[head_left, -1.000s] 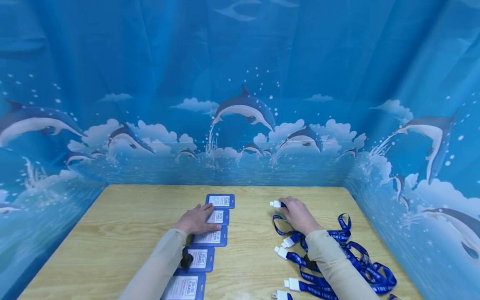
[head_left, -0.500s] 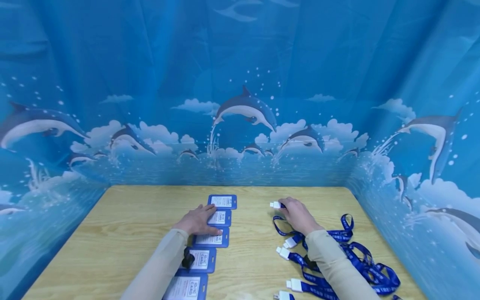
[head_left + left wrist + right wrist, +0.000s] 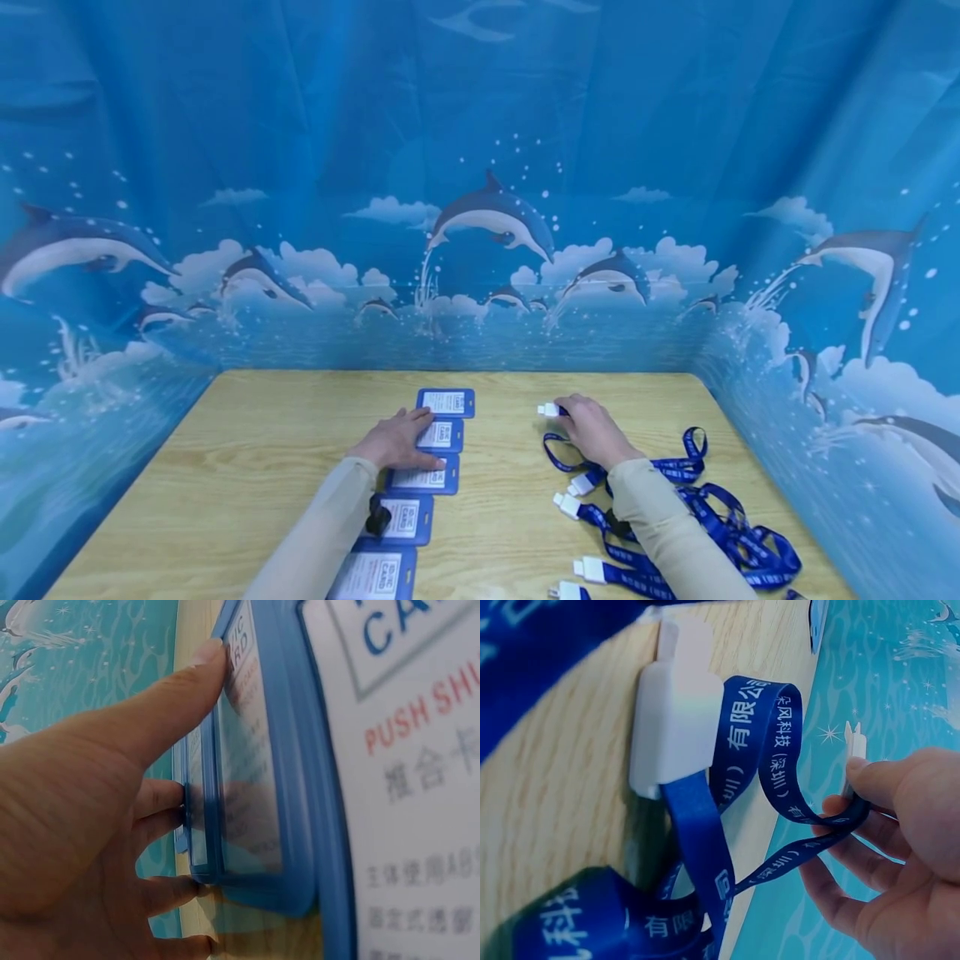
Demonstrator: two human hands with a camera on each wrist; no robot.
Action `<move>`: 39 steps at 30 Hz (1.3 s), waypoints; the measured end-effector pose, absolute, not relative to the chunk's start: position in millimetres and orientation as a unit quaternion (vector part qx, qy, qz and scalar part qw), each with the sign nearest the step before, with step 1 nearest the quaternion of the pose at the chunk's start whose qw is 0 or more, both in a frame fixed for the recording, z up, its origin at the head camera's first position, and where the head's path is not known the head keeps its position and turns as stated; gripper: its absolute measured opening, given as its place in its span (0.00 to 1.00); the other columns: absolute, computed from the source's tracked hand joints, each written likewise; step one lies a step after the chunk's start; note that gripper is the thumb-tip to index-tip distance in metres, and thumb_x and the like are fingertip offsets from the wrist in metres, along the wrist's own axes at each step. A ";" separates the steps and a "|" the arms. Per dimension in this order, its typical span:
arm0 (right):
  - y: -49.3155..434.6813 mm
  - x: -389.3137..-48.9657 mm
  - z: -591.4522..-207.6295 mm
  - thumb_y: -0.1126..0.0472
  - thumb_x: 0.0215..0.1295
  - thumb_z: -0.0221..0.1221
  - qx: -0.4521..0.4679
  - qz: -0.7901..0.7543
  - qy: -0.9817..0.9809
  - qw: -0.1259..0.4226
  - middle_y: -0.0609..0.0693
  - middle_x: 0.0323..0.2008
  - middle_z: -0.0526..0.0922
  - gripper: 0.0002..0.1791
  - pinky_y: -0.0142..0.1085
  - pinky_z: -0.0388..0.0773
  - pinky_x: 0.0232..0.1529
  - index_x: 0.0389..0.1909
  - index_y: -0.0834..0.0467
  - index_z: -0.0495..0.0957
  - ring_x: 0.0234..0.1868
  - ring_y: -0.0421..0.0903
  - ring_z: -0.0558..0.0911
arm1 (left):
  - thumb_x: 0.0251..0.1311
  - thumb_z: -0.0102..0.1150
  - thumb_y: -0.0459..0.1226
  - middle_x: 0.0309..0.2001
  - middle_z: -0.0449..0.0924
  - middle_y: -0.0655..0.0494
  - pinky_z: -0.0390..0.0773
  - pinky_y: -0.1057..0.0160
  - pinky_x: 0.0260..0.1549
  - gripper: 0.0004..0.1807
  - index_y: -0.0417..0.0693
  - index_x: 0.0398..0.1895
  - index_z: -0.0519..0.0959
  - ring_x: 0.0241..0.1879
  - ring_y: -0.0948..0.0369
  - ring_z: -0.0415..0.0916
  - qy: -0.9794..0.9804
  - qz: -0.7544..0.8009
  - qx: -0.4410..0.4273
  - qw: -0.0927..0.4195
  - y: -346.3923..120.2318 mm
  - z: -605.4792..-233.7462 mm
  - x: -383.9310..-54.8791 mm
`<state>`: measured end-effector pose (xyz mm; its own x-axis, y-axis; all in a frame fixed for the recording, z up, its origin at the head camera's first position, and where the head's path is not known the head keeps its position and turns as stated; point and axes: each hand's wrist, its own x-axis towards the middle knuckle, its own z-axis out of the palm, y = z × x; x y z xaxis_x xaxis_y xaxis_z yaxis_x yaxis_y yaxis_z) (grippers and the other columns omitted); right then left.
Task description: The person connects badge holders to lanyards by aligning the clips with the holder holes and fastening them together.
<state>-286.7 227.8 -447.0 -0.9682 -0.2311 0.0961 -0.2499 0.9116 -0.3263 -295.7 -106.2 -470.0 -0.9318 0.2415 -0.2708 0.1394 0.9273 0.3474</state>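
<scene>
My left hand (image 3: 393, 442) lies with spread, straight fingers over the column of blue badge holders, touching the second one (image 3: 441, 435) and the third one (image 3: 431, 475). In the left wrist view its thumb rests on a badge holder (image 3: 247, 750), and the other fingertips touch holder edges and the table. My right hand (image 3: 594, 429) pinches the white clip end (image 3: 853, 754) of a blue lanyard (image 3: 810, 817) between thumb and index finger. From this grip the strap loops back toward the other lanyards.
More lanyards (image 3: 738, 542) lie tangled at the right, with several white clips (image 3: 588, 570) pointing left. Nearer badge holders (image 3: 375, 575) continue the column toward the front, partly under the left arm. A dolphin-print curtain (image 3: 480, 208) surrounds the wooden table (image 3: 225, 467).
The right hand and its lanyard clip have shifted very slightly left in the last half second. The left hand stays on the badge holders; the whole view drifted slightly earlier.
</scene>
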 end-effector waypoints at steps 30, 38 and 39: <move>225.6 -289.1 -449.6 0.64 0.72 0.60 0.126 0.173 -0.976 0.034 0.57 0.48 0.84 0.17 0.47 0.84 0.52 0.59 0.64 0.79 0.50 0.53 0.84 | 0.65 0.53 0.66 0.80 0.55 0.48 0.51 0.33 0.75 0.45 0.50 0.77 0.62 0.79 0.40 0.47 0.969 0.165 0.098 0.156 -104.9 -467.9 -295.2; 224.3 -289.9 -448.3 0.64 0.72 0.60 0.117 0.174 -0.977 0.028 0.56 0.46 0.84 0.17 0.47 0.85 0.50 0.58 0.64 0.79 0.48 0.52 0.84 | 0.63 0.56 0.65 0.80 0.54 0.48 0.51 0.33 0.74 0.46 0.51 0.78 0.62 0.79 0.40 0.46 0.968 0.164 0.110 0.156 -104.8 -469.3 -295.9; 224.1 -289.8 -447.9 0.64 0.72 0.60 0.116 0.175 -0.977 0.026 0.56 0.46 0.84 0.17 0.47 0.85 0.50 0.58 0.64 0.79 0.48 0.52 0.84 | 0.63 0.56 0.65 0.80 0.54 0.48 0.52 0.33 0.74 0.46 0.51 0.78 0.62 0.79 0.40 0.46 0.968 0.163 0.109 0.156 -104.9 -469.5 -296.0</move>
<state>-289.8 224.1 -447.9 -0.9720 -0.2167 0.0912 -0.2349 0.9118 -0.3367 -296.0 -104.9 -469.5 -0.9278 0.2618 -0.2657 0.1604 0.9230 0.3497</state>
